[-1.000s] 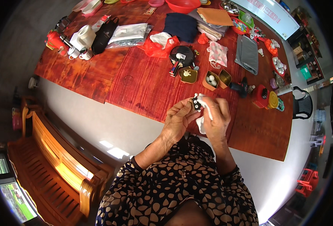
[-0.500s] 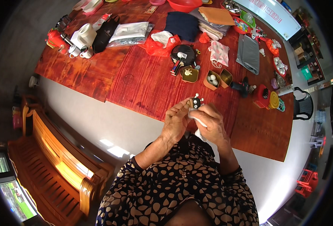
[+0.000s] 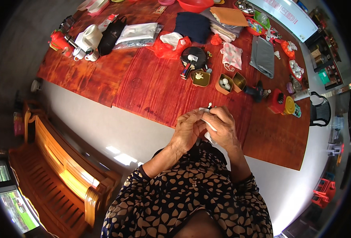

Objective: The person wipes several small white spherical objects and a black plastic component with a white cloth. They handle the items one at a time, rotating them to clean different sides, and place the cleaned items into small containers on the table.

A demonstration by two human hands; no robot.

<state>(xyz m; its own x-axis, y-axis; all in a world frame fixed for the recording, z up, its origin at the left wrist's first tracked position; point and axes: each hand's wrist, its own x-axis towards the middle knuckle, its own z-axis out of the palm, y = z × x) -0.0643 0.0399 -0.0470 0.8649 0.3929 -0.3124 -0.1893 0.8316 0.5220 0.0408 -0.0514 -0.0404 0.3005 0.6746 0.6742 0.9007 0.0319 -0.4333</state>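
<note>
Both my hands meet just over the near edge of the red wooden table (image 3: pixel 155 95). My left hand (image 3: pixel 186 130) is closed around a small dark figurine (image 3: pixel 210 105); only a white knob and a bit of its dark top show above the fingers. Pinched in my right hand (image 3: pixel 225 131) is a white cloth or tissue (image 3: pixel 209 137), pressed against the figurine, with its loose end hanging below the fingers. The figurine's front is hidden behind my hands and the cloth.
Beyond my hands stand a small box of white balls (image 3: pixel 224 82), an open empty box (image 3: pixel 239 81) and an olive tray (image 3: pixel 200 78). A black table-tennis paddle (image 3: pixel 194 57) lies behind them. A dark power drill (image 3: pixel 255 91) and red container (image 3: pixel 276 100) are to the right; a wooden bench (image 3: pixel 60 158) is left.
The figurine's face and several white knobs showed before; now the fingers and the white cloth cover nearly all of it. My right hand has moved slightly up over it.
</note>
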